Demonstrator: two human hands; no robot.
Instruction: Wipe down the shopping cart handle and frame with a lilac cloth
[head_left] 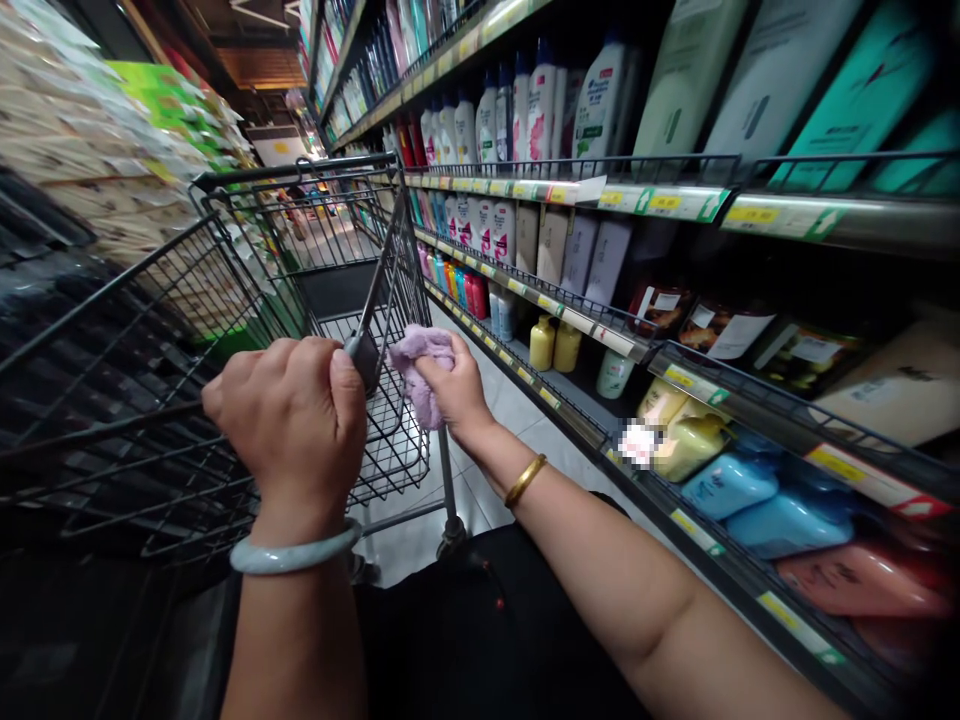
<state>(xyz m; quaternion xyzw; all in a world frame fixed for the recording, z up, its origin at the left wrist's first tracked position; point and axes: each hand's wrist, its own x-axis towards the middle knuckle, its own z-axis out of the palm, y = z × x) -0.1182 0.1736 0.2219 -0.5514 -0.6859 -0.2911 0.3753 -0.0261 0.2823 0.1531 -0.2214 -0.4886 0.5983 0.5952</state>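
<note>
Both grips were closed: the left hand (289, 420) was wrapped tight around the end of the cart's handle bar, and the right hand (456, 388) pinched a small purple cloth (420, 368) pressed against the cart's side. A big wire shopping cart (225, 330) stood in front. Long store shelves (675, 200) ran along the right, full of white shampoo bottles (540, 105), with two little yellow bottles (553, 345) lower down
</note>
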